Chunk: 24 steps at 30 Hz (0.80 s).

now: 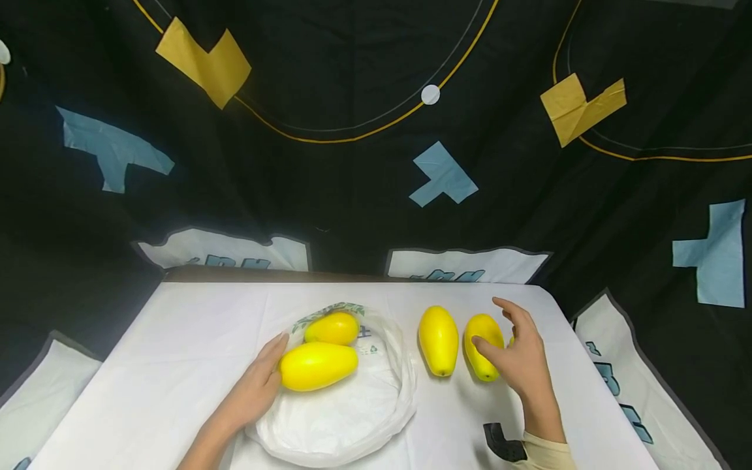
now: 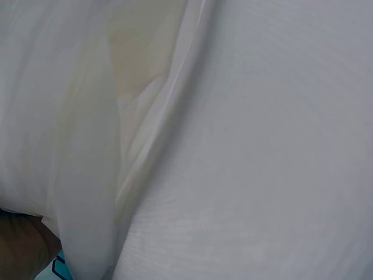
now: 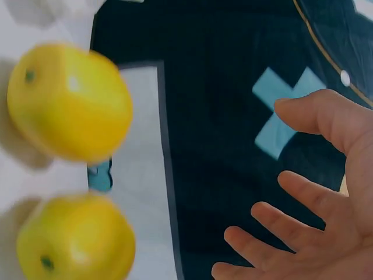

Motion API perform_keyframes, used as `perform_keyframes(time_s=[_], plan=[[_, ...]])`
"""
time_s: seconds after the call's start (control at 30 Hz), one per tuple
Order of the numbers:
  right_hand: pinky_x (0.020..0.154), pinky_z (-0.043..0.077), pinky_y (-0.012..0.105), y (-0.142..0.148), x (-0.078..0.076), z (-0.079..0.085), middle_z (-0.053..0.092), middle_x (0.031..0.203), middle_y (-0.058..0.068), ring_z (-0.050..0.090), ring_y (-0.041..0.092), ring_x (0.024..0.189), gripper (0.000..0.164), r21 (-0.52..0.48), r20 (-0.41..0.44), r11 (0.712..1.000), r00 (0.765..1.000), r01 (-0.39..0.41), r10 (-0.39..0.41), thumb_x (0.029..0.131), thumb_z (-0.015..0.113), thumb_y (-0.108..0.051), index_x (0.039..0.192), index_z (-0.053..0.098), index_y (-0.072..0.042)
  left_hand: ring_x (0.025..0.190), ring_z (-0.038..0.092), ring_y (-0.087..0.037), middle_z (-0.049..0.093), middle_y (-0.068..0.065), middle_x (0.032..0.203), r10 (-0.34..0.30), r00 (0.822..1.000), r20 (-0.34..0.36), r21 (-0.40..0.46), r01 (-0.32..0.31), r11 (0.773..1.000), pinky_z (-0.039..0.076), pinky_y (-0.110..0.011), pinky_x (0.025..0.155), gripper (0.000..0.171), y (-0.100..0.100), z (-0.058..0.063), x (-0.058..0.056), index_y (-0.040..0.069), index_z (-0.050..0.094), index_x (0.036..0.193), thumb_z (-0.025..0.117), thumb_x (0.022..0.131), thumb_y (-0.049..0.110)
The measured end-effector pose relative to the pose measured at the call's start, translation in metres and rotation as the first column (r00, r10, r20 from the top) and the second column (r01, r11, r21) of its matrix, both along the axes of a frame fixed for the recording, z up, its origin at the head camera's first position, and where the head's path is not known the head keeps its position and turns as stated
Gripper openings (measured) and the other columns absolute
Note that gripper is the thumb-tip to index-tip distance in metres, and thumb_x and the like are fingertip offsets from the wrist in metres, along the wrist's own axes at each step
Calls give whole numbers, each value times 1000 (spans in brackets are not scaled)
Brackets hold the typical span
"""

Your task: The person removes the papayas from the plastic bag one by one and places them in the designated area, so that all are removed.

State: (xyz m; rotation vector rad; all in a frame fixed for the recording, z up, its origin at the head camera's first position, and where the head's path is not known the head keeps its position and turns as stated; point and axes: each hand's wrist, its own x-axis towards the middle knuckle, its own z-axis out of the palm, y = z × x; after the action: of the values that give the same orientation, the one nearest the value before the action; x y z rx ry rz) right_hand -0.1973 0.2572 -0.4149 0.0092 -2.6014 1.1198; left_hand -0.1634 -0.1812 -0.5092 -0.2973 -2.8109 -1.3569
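A white plastic bag (image 1: 399,391) lies with its mouth spread wide. Two yellow oblong fruits, papaya-like, rest in it: a rear one (image 1: 333,328) and a front one (image 1: 319,367). My left hand (image 1: 258,382) is at the bag's left side, fingers fairly straight beside the front fruit's left end. In the left wrist view, bag film (image 2: 87,146) covers most of the hand. My right hand (image 1: 519,356), fingers spread and holding nothing, hovers over a yellow fruit (image 1: 484,329). Another fruit (image 1: 438,341) lies left of it; a third is mostly hidden behind the hand.
The white-covered table (image 1: 158,365) ends at a dark back edge (image 1: 264,277). Behind it hangs a black cloth (image 1: 329,189) with blue and tan tape pieces. A black curved piece (image 1: 502,444) sits at my right wrist.
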Motion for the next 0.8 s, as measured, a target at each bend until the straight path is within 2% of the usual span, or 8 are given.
perform_keyframes(time_s=[0.23,0.53,0.8], plan=[[102,37,65,-22,0,1,42,146,0,40,30,130,76,-7,21,996,995,-93,93,73,83,-17,140,49,-26,145,17,-39,18,-20,159,-13,1000,-10,20,13,1000,15,-59,115,57,1,2,3,-2,23,152,38,97,-2],[106,37,58,-43,-1,6,44,144,-6,40,24,132,74,4,-51,977,975,-215,215,71,85,-16,137,53,-26,145,18,-38,20,-20,159,-4,1000,-23,5,4,1000,16,-58,116,56,0,2,3,-2,24,152,38,98,0],[106,38,57,-62,-4,4,47,143,-4,39,20,134,72,-14,-110,959,953,-284,281,70,84,-14,134,55,-27,145,18,-37,19,-19,159,-6,1000,-24,1,6,1000,16,-57,116,57,-1,0,1,-1,24,153,39,98,-1]])
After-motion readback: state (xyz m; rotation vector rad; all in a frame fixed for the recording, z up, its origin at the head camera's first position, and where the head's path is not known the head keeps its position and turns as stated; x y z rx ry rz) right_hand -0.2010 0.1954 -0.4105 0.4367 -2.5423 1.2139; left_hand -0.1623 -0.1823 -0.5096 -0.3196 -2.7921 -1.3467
